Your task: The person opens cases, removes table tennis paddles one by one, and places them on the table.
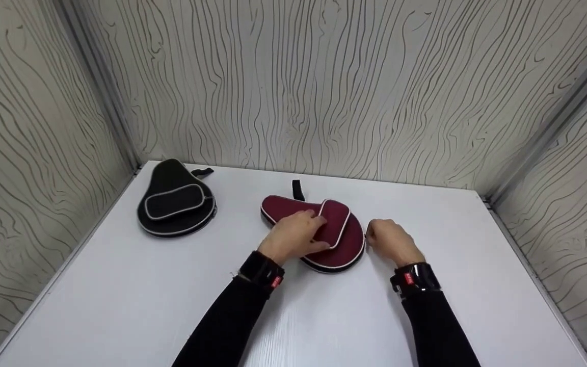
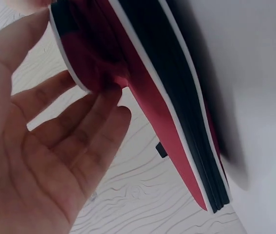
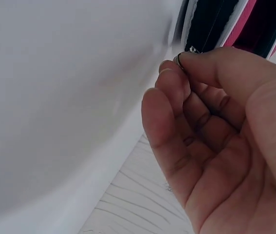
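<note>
A dark red table tennis bat case (image 1: 350, 246) with white piping lies on the white table, its handle end toward the left. My left hand (image 1: 296, 234) holds the raised pocket (image 1: 335, 218) on top of it, the thumb at one edge and the fingers against the other side. At the right edge of the case, my right hand (image 1: 389, 239) pinches a small metal zipper pull (image 3: 179, 60) between thumb and forefinger. Its other fingers curl in toward the palm. The black zip band (image 2: 176, 92) runs along the case's side in the left wrist view.
A black bat case (image 1: 174, 209) of the same shape, with grey piping, lies at the back left of the table (image 1: 120, 306). Wood-patterned panels (image 1: 293, 92) stand behind and on both sides. A short black strap (image 1: 298, 190) sticks out behind the red case.
</note>
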{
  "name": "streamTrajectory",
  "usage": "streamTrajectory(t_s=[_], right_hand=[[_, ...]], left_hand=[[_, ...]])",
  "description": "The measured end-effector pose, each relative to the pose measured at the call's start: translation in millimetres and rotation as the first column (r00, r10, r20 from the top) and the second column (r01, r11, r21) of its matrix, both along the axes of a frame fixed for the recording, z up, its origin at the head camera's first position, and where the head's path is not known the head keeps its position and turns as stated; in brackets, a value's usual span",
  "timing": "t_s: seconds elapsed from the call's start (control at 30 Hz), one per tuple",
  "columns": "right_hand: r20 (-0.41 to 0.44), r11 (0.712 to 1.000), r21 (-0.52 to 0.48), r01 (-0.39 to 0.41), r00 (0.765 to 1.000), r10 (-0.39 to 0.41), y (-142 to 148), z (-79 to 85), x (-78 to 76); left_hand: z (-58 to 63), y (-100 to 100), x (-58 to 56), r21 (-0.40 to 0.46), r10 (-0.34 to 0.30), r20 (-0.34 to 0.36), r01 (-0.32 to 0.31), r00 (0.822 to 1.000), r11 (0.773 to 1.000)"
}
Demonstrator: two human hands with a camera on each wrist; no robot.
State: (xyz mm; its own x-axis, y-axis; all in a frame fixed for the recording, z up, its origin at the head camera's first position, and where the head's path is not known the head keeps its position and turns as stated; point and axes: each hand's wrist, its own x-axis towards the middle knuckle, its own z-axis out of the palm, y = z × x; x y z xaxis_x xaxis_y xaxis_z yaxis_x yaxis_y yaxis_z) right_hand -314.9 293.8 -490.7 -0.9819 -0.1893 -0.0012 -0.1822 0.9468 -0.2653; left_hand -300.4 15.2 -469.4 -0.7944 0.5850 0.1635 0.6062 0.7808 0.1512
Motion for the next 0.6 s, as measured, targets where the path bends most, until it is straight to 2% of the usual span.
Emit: streamTrajectory(t_s=[0.17,0.37,0.6], right_hand=[[0.002,0.999,-0.011,0.03,1.0,-0.03,7.2,0.6,-0.8],[0.01,0.999,-0.017,0.039,0.999,-0.039,8.4,-1.6,-0.7],[0.046,0.999,-0.007,0.037,0.998,-0.037,8.2,-2.4,-3.1]], left_hand=[[-2.8,-0.5,-1.5,-0.006,-0.054,-0.009,0.054,0.998,0.998],[-4.5,-6.3,-4.5,-0.047,-0.069,-0.019,0.068,0.997,0.997],[-6.4,-20.2,-10.9,-0.042,-0.052,0.078,0.055,0.996,0.998]])
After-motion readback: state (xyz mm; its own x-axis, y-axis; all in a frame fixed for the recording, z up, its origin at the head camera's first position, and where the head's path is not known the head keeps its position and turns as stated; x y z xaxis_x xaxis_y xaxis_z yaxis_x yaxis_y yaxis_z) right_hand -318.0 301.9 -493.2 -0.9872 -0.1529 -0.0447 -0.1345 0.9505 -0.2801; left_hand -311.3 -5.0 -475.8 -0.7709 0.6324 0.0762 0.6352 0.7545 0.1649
